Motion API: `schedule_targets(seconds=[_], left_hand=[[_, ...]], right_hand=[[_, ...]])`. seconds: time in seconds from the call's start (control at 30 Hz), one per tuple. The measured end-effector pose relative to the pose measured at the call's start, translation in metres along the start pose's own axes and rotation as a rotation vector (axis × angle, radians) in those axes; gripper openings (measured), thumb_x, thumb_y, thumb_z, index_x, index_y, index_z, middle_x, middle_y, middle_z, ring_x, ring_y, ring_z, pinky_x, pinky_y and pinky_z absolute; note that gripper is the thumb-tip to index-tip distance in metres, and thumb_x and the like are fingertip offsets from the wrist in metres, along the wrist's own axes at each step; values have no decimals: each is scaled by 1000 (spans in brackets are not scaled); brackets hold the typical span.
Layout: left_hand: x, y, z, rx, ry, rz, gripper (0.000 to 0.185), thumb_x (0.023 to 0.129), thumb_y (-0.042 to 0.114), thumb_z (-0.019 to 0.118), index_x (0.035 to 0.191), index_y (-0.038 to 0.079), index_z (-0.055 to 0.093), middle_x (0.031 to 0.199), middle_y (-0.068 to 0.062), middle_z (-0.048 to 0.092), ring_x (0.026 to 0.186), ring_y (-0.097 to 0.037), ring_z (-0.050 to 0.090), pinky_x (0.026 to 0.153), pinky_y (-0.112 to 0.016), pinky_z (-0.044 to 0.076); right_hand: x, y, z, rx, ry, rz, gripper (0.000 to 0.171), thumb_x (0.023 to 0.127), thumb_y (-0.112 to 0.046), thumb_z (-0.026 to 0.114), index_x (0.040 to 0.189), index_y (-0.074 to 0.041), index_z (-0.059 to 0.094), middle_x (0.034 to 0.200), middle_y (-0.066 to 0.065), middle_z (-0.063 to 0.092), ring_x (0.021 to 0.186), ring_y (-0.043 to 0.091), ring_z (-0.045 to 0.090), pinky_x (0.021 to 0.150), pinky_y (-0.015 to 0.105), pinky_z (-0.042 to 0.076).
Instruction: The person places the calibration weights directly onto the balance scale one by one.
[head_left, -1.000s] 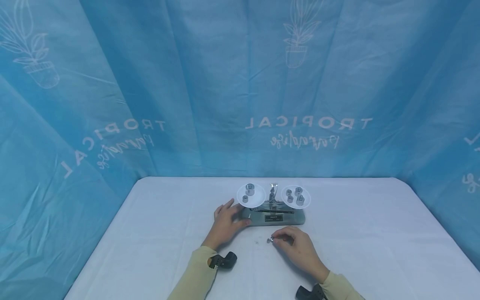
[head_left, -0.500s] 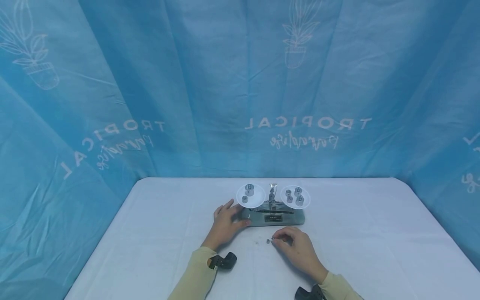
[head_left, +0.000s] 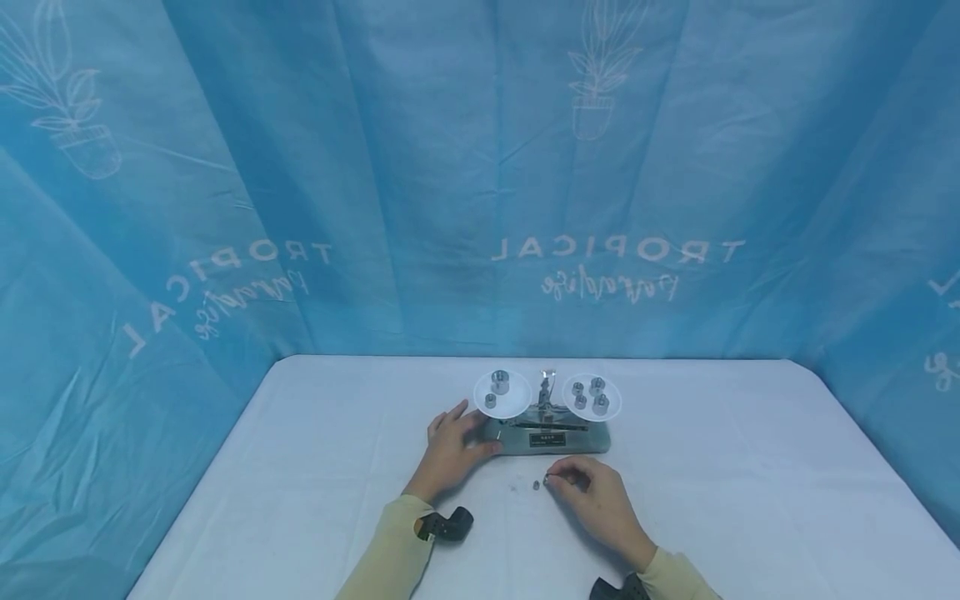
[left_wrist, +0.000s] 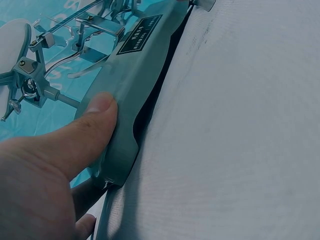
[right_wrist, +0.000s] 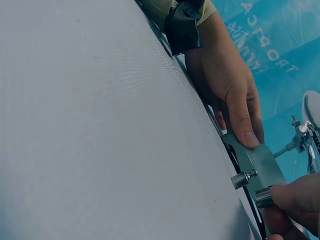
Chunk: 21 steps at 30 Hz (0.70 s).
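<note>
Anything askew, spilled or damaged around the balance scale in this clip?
Nothing stands out. The grey two-pan balance scale sits flat on the white tablecloth, metal weights upright on both pans. One small metal weight stands loose beside the right hand, which pinches another.

White table (head_left: 315, 467) — balance scale (head_left: 551, 437), small weight (head_left: 536, 484)

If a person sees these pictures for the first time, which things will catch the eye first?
First the balance scale at the middle of the white table, with two metal weights on its left pan and four on its right pan. Then the hands: the left hand rests against the scale's base, and the right hand pinches a small weight on the table beside another small weight.
</note>
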<state>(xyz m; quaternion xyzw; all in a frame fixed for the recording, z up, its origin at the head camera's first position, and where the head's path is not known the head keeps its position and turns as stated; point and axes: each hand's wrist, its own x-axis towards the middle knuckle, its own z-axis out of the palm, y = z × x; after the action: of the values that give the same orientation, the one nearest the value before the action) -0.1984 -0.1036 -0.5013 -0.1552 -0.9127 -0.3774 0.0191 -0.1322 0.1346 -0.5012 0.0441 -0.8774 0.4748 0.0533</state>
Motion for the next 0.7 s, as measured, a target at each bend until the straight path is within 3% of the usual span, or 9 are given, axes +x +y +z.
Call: schedule_targets(seconds=[0.37,0.7], left_hand=[[-3,1,-2,0,11,-5,61,88,45,74,140,17,59,144,-4,58,148,-35,30,120,-62,10],[-2,1,0,-9,5,-8,60,88,44,74,140,17,60,144,-3,58,148,-34,29,120,-61,9]], right_hand=[[1,-4,0,43,-11,20,6,89,-14,76,92,-19,75,82,-12,65,81,7,57,81,28,51],[1,-9,-6,46,7,-10,6,88,-16,77,91,-20,74,82,-12,65,73,7,55,66,23,45]])
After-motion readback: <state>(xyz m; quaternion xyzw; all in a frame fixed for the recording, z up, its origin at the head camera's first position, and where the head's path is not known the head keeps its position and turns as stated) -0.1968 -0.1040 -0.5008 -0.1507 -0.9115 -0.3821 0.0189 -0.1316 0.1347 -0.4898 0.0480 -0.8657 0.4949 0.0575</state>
